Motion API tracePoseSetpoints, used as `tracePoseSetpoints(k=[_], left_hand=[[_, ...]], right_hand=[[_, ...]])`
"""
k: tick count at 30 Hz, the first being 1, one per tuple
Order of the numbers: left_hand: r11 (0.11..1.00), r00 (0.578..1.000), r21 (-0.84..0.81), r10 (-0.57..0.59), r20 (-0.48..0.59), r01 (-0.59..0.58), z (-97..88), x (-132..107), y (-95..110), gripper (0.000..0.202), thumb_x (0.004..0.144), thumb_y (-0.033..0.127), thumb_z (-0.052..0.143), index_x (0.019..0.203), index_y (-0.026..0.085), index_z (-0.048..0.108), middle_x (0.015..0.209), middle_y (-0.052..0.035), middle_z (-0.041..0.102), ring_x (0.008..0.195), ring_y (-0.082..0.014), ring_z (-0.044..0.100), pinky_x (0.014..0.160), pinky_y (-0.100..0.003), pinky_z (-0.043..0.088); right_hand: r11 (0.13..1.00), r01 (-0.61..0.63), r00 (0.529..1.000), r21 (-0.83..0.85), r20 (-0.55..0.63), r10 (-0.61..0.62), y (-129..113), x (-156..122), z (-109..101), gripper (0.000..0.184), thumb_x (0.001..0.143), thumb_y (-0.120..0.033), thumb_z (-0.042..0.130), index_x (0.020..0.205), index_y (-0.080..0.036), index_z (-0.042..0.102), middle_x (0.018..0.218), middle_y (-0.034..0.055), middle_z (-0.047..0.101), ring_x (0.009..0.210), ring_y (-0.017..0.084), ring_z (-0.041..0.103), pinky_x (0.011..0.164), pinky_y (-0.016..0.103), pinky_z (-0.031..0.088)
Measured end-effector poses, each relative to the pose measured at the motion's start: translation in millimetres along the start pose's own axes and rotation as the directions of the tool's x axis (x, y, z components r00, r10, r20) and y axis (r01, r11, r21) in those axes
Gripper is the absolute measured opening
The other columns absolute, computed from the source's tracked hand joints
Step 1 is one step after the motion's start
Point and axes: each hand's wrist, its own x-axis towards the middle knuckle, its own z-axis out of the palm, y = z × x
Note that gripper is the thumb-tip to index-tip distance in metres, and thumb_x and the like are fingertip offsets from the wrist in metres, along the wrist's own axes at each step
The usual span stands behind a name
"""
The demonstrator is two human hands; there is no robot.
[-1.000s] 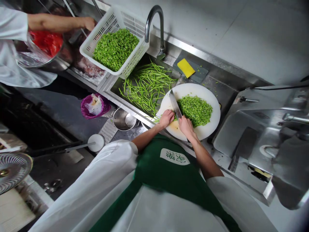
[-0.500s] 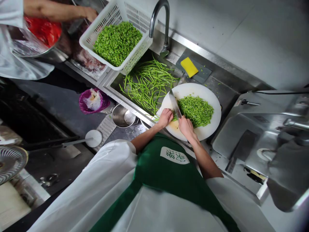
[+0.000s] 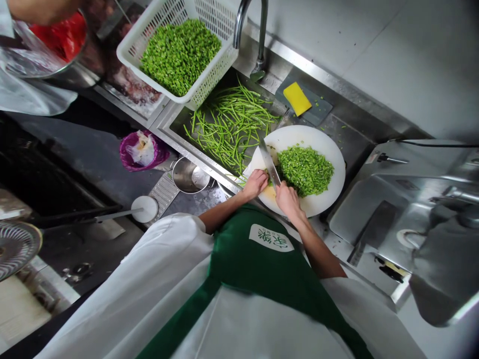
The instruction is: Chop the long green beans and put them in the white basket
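My right hand (image 3: 288, 200) is closed round the handle of a kitchen knife (image 3: 270, 162), its broad blade angled up and left over a round white cutting board (image 3: 333, 152). Just left of the blade, my left hand (image 3: 256, 183) presses curled fingers on green stalks at the board's left side; their ends poke out behind it. A heap of chopped green stalks (image 3: 306, 170) lies right of the knife. Long uncut green stalks (image 3: 232, 124) spread in the sink basin (image 3: 179, 122) beyond my left hand.
A white plastic basket (image 3: 215, 75) of chopped greens stands over the sink's far left, beside a faucet (image 3: 262, 42). A yellow sponge (image 3: 297, 98) lies behind the board. Below are a steel pot (image 3: 190, 175) and purple-lined bin (image 3: 142, 150). A co-worker's arm (image 3: 41, 10) is at upper left.
The view has shifted slightly. Both my hands stay in nearly the same place, with the knife still at the stalks. The co-worker's arm has drawn back left from the basket.
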Motion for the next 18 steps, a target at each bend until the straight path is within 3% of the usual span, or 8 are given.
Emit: tracePoseSetpoints(k=[5, 9, 13, 15, 18], left_hand=[[0.998, 0.986, 0.001, 0.056, 0.156, -0.057, 2.2, -9.9, -3.9, 0.025, 0.105, 0.036, 0.05, 0.105, 0.018, 0.067, 0.116, -0.0122, 0.063, 0.111, -0.0245, 0.055, 0.098, -0.044, 0.051], [0.997, 0.983, -0.013, 0.072, 0.168, -0.071, 8.6, -1.7, -6.3, 0.029, 0.108, 0.033, 0.043, 0.107, 0.019, 0.068, 0.118, -0.0119, 0.063, 0.114, -0.024, 0.054, 0.1, -0.044, 0.052], [0.985, 0.961, -0.067, 0.169, 0.221, -0.157, 12.3, 16.8, -2.4, 0.032, 0.109, 0.031, 0.039, 0.102, 0.02, 0.068, 0.113, -0.0107, 0.063, 0.11, -0.0229, 0.055, 0.098, -0.04, 0.053], [0.977, 0.96, -0.097, 0.203, 0.192, -0.187, 8.3, 20.6, -0.8, 0.031, 0.108, 0.033, 0.041, 0.103, 0.02, 0.068, 0.114, -0.0111, 0.063, 0.11, -0.0227, 0.056, 0.099, -0.04, 0.053], [0.986, 0.986, -0.095, 0.147, 0.075, -0.14, -4.2, 14.0, -2.7, 0.028, 0.107, 0.037, 0.044, 0.108, 0.019, 0.066, 0.111, -0.0118, 0.063, 0.11, -0.0227, 0.057, 0.098, -0.042, 0.052]], right_hand=[[1.0, -0.021, 1.0, 0.019, -0.005, 0.021, -7.4, 6.1, 12.8, 0.04, 0.11, -0.031, 0.029, 0.13, -0.009, 0.056, 0.114, 0.0225, 0.072, 0.105, 0.028, 0.071, 0.088, 0.032, 0.046], [0.999, -0.015, 1.0, 0.03, 0.001, 0.015, 14.7, 13.1, 11.9, 0.036, 0.109, -0.034, 0.035, 0.127, -0.012, 0.059, 0.114, 0.0199, 0.073, 0.106, 0.028, 0.07, 0.088, 0.031, 0.046], [0.997, -0.074, 0.997, 0.002, 0.005, 0.074, 38.8, 5.3, 7.4, 0.035, 0.109, -0.031, 0.037, 0.125, -0.01, 0.06, 0.114, 0.0212, 0.073, 0.107, 0.028, 0.07, 0.088, 0.031, 0.046], [0.997, -0.082, 0.997, -0.012, 0.002, 0.082, 40.8, -2.5, 5.5, 0.034, 0.109, -0.031, 0.037, 0.124, -0.01, 0.06, 0.112, 0.0211, 0.073, 0.105, 0.029, 0.071, 0.087, 0.031, 0.046], [0.996, -0.085, 0.996, -0.018, -0.026, 0.085, 31.8, -12.0, 3.7, 0.036, 0.11, -0.031, 0.033, 0.126, -0.011, 0.058, 0.109, 0.0203, 0.074, 0.103, 0.028, 0.072, 0.087, 0.032, 0.046]])
